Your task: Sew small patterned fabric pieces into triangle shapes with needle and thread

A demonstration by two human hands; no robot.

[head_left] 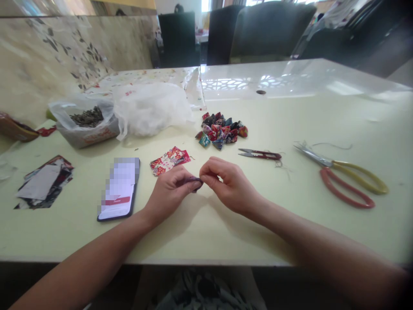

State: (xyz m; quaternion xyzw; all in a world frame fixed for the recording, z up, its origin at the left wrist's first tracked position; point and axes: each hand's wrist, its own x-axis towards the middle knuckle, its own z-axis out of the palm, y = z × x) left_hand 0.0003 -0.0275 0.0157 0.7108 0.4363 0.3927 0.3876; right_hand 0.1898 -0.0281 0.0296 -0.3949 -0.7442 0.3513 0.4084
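Between the thumb and fingers of my left hand is a small dark piece of fabric, mostly covered by the fingers. My right hand is closed in a pinch right at the fabric's edge; whatever its fingertips hold is too small to make out. Just beyond the left hand lie red and white patterned fabric pieces. Farther back sits a pile of small stuffed fabric pouches in many colours. Thread snips with dark red handles rest beyond my right hand, with loose thread near them.
Left of my hands are a phone and a stack of fabric scraps. Behind them stand a plastic bag of dried plant matter and a bag of white stuffing. Large scissors lie at the right on the pale table.
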